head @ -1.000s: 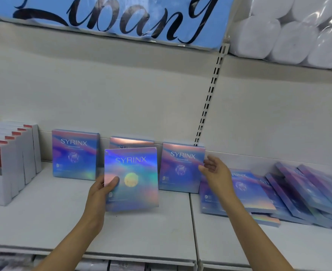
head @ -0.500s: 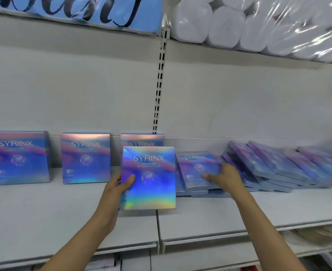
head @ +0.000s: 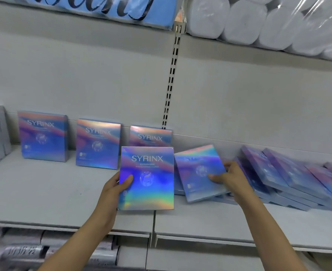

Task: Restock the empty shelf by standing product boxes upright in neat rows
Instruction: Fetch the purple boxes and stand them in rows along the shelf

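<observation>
left hand (head: 114,189) grips an upright box (head: 147,178); right hand (head: 230,176) pinches a tilted box (head: 199,172) off the flat pile (head: 290,178). three boxes (head: 98,143) stand behind on the white shelf (head: 43,192).

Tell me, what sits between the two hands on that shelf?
In the head view, the upright SYRINX box held by the left hand and the tilted box gripped by the right hand fill the stretch between them.

SYRINX boxes (head: 147,178) all holographic blue-purple with a rainbow sheen and white lettering, pale grey shelf (head: 49,194) under them, white wrapped rolls (head: 259,22) above that shelf, sky-blue banner (head: 94,8) with black script up there too
</observation>
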Demonstrator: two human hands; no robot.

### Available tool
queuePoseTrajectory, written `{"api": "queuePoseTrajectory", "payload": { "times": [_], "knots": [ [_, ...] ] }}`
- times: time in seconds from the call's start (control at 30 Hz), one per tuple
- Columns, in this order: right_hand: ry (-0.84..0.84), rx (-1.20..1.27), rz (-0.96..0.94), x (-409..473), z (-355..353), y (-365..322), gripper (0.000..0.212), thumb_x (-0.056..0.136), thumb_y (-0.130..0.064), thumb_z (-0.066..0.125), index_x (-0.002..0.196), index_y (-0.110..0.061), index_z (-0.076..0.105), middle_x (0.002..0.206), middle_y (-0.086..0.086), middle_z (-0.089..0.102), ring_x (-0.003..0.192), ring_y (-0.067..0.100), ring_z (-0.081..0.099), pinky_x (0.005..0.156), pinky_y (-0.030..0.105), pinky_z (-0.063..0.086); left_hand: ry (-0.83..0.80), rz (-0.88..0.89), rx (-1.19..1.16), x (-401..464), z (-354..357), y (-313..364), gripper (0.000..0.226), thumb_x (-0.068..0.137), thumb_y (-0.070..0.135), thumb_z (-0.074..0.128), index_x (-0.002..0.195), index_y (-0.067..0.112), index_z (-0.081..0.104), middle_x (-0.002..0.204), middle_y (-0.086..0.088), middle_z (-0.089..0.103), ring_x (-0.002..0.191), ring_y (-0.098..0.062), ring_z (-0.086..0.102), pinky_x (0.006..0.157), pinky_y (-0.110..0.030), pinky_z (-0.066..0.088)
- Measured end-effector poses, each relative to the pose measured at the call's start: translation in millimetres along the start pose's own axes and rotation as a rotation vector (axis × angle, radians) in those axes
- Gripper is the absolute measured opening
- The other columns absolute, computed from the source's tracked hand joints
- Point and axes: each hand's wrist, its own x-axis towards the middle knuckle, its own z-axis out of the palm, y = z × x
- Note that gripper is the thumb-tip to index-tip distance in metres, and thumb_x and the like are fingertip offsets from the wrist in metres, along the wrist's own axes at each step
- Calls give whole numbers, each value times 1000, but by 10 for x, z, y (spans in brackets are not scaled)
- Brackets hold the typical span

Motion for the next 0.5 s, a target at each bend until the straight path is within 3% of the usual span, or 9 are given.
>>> {"api": "queuePoseTrajectory", "payload": {
  "times": [0.07, 0.13, 0.23, 0.37, 0.43, 0.5],
  "knots": [
    [-2, 135, -26, 7, -57, -31, 22, 82, -8, 76, 101, -11, 66, 83, 5, 71, 66, 18, 65, 56, 24, 45, 36, 8, -7, -31, -66, 4, 24, 95, 17, 61, 117, 13, 70, 115, -10, 75, 106, -31, 71, 93, -44, 54],
    [11, 212, -27, 4, -101, -70, 2, 92, -17, 67, 92, -15, 68, 77, 9, 69, 61, 24, 60, 55, 26, 39, 65, 20, -12, -42, -164, 24, 25, 96, 16, 59, 118, 11, 69, 114, -11, 75, 103, -30, 72, 86, -40, 54],
    [48, 355, -111, -54, -69, -190, 12, 98, -14, 59, 90, -10, 67, 73, 5, 68, 51, 15, 61, 45, 18, 41, 104, 33, -42, -29, -356, 71, 28, 96, 17, 58, 120, 8, 67, 115, -13, 74, 102, -31, 73, 85, -39, 56],
    [-70, 549, -141, -120, 201, -350, 21, 96, -4, 55, 113, 0, 68, 109, 12, 74, 89, 22, 72, 74, 30, 59, 156, 58, -48, 42, -680, 196, 28, 97, 22, 58, 118, 9, 69, 114, -14, 75, 95, -29, 74, 77, -36, 59],
    [-166, 644, -91, -146, 429, -470, 24, 94, 2, 50, 111, -3, 66, 104, 9, 73, 83, 16, 72, 67, 25, 59, 169, 83, -41, 86, -862, 289, 27, 97, 23, 57, 117, 8, 69, 114, -13, 75, 93, -27, 74, 80, -39, 60],
    [-240, 693, -54, -183, 698, -585, 26, 91, 6, 49, 107, -6, 65, 99, 8, 71, 73, 13, 71, 61, 24, 60, 184, 116, -37, 130, -1056, 406, 26, 97, 22, 56, 117, 9, 68, 111, -10, 76, 89, -23, 75, 74, -36, 63]
  ]
}}
